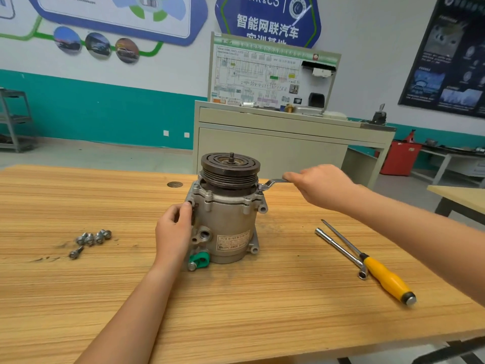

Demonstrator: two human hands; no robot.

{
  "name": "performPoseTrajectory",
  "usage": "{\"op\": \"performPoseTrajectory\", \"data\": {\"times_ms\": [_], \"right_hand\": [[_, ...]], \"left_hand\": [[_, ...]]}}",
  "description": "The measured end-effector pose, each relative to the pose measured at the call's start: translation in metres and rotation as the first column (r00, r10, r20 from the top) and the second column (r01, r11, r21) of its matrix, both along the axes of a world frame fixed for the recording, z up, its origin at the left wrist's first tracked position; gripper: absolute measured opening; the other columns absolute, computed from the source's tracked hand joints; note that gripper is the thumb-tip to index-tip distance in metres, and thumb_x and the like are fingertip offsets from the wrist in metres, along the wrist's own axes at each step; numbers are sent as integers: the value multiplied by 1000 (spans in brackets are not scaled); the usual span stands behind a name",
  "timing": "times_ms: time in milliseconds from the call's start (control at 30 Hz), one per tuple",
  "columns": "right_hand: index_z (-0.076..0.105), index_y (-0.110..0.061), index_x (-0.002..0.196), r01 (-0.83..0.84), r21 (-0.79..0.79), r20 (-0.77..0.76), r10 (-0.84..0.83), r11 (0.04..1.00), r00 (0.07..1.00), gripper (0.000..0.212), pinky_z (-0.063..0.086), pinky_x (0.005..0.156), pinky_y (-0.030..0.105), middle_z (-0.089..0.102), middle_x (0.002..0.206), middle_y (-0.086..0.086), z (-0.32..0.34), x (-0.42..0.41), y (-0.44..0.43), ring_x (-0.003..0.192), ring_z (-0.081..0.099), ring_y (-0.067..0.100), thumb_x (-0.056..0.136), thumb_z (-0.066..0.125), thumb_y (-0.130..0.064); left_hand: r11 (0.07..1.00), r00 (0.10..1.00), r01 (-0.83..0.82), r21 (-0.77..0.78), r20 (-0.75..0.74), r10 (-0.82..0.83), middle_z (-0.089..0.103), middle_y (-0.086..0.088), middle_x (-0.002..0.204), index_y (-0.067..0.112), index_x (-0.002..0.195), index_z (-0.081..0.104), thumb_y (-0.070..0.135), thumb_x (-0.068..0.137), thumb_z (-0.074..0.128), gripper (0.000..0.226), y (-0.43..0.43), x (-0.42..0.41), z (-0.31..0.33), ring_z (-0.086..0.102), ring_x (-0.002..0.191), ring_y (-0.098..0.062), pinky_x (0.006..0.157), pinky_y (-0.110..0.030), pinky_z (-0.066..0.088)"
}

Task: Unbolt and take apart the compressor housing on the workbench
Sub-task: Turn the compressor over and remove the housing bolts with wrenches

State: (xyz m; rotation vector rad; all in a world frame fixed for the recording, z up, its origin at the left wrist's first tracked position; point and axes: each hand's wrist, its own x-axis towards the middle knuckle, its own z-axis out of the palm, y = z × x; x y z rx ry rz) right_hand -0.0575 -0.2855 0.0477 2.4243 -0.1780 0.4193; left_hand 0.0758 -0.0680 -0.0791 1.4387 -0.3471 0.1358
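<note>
- The compressor housing [228, 224] stands upright near the middle of the tabletop [78, 298], with the pulley [230, 166] on top.
- Done, by my reading: five or so loose bolts [93, 237] lie in a small cluster well to the left of the housing, so part of the unbolting looks finished.
- In hand: the right hand [320, 185] has its fingers curled round the handle of a wrench [273, 183] – the ring end sits on a flange bolt [261, 187] at the upper right of the housing.
- The left hand [172, 232] braces the housing's left side, thumb pressed at the flange and fingers curled against the casting.
- Left to do: other bolt heads show seated around the flange, and the housing halves are not yet apart.
- A yellow-handled screwdriver [385, 274] and a socket bar [338, 248] lie unused to the right.
</note>
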Motion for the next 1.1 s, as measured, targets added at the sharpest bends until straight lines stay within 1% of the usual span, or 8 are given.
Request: {"op": "performPoseTrajectory", "data": {"times_ms": [233, 300, 400, 500, 700, 800, 1000, 1100], "right_hand": [[57, -14, 117, -119, 288, 190, 65, 950, 980, 37, 45, 84, 35, 63, 115, 4, -19, 75, 13, 103, 54, 28, 88, 39, 1], [57, -13, 119, -171, 365, 279, 68, 915, 958, 34, 47, 80, 37, 64, 114, 7, -18, 68, 12, 104, 56, 30, 92, 39, -3], [47, -8, 129, -275, 563, 478, -35, 779, 878, 32, 47, 67, 37, 64, 89, 11, -14, 39, 13, 84, 61, 33, 99, 37, -16], [39, -10, 133, -296, 624, 497, -75, 723, 865, 35, 41, 56, 36, 53, 65, 5, -7, 4, 24, 62, 55, 29, 100, 33, -19], [39, -24, 128, 106, 367, 104, -154, 924, 983, 37, 27, 43, 27, 38, 59, -5, -10, -42, 61, 53, 41, 16, 93, 36, -12], [39, -19, 128, 189, 301, 33, -209, 935, 977, 42, 18, 43, 27, 33, 60, -4, -9, -41, 73, 52, 32, 14, 89, 36, -5], [38, -4, 126, 258, 125, -76, -250, 958, 965, 39, 18, 39, 25, 30, 58, -1, -2, -33, 93, 46, 27, 14, 87, 40, 2], [26, 6, 136, 281, 63, -128, -272, 958, 954, 50, 20, 37, 26, 41, 67, 2, -1, -29, 103, 55, 37, 18, 88, 42, 4]], "left_hand": [[1000, 1000, -2, 9, 12, 1, 60, 0, 75, 14, 80, 63, 28, 97, 46, 28, 1, 0, 0, 48, 68, -9, 62, -27, 38], [1000, 1000, 0, 6, 15, 0, 61, 1, 76, 16, 79, 63, 28, 97, 46, 27, 1, 0, 0, 49, 70, -9, 64, -27, 39], [1000, 1000, 1, -1, 3, -1, 61, 3, 77, 22, 77, 62, 28, 97, 46, 26, 1, 0, 0, 50, 71, -8, 65, -27, 40], [1000, 1000, 2, -3, 4, -2, 60, 3, 76, 21, 77, 62, 29, 97, 47, 26, 1, -1, 0, 49, 70, -8, 64, -27, 40], [1000, 1000, -2, -4, -6, 2, 58, 6, 71, 23, 78, 62, 30, 97, 47, 25, 1, 0, -1, 47, 66, -8, 60, -27, 39], [1000, 1000, -4, -5, -8, 4, 56, 6, 69, 19, 78, 63, 30, 96, 47, 27, 0, 0, -2, 45, 64, -9, 59, -28, 37], [1000, 1000, -2, -17, -12, 2, 57, 0, 72, 11, 78, 62, 30, 96, 47, 30, -1, 2, -3, 46, 66, -11, 63, -31, 38], [1000, 1000, -9, -1, 1, 9, 56, 2, 72, 13, 78, 62, 31, 96, 47, 29, 0, 2, -3, 46, 66, -9, 61, -29, 38]]}}
